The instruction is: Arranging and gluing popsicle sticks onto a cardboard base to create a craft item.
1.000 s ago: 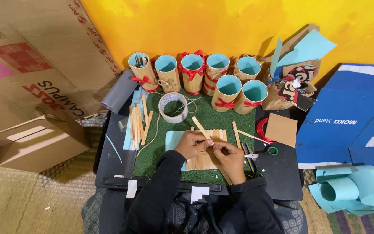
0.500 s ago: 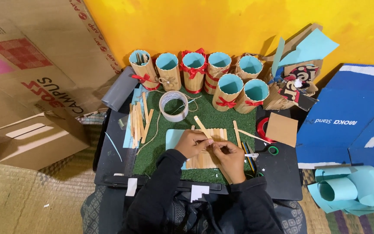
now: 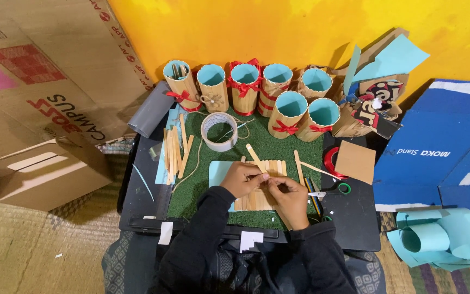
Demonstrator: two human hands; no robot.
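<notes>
A flat row of pale wooden craft sticks point(image 3: 261, 188), laid side by side, rests on a light blue paper sheet point(image 3: 220, 172) in the middle of the green artificial-grass mat point(image 3: 278, 147), and I have both hands on it. In the head view, my left hand point(image 3: 242, 179) is curled over the left part of the row, fingers bent and closed on the sticks beneath them. My right hand point(image 3: 288, 196) sits just beside it, over the lower right part, fingertips pinched together close to the left hand's; I cannot tell whether a separate stick is caught in that pinch. One loose wooden stick point(image 3: 255, 154) leans diagonally out from above the left hand.

Left of the mat lies a loose bundle of more wooden sticks point(image 3: 173, 150), and above the blue sheet stands a white tape roll point(image 3: 219, 131) with tan twine trailing from it. Along the far edge, seven stick-clad cylinder holders with light blue linings point(image 3: 245, 87) stand upright, most tied with red ribbon bows. To the right I see a red ribbon spool point(image 3: 333, 162), a brown cardboard square point(image 3: 355, 161) and a small green ring point(image 3: 344, 188) on the black board point(image 3: 354, 218). Curled light blue paper scraps point(image 3: 441, 239) lie at the lower right, and a brown cardboard box point(image 3: 42, 171) sits well apart at the left.
</notes>
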